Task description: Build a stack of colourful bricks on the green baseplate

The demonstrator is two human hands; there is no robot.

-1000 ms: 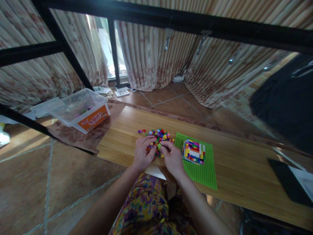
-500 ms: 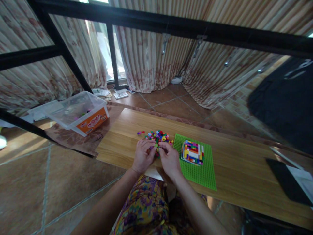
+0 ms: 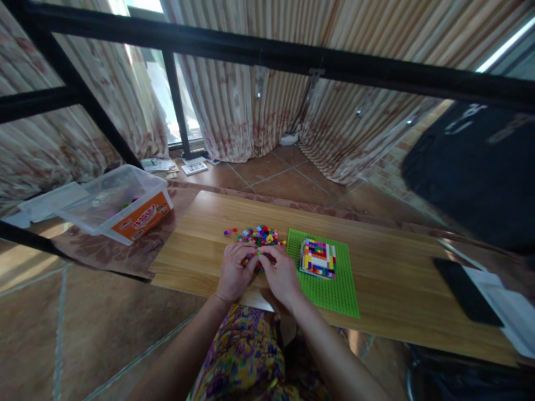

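My left hand (image 3: 236, 268) and my right hand (image 3: 280, 273) meet over the near side of a loose heap of small toy bricks (image 3: 263, 235). Between their fingertips is a small light green brick (image 3: 258, 253), pinched from both sides; its exact shape is too small to make out. Just right of my right hand lies a green baseplate (image 3: 330, 298). On it stands a low block built from many-coloured bricks (image 3: 318, 259), with white showing in its top. My fingers partly cover the near bricks of the heap.
The wooden table (image 3: 388, 284) runs to the right, where a black flat object (image 3: 466, 291) and white sheets (image 3: 497, 295) lie. A clear plastic bin (image 3: 125, 200) with an orange label stands on the floor at left. A black metal frame (image 3: 284, 55) crosses in front of the curtains.
The whole view has shifted, so the table things appear further left. Both hands stay together at the heap, fingertips still on the light green brick.
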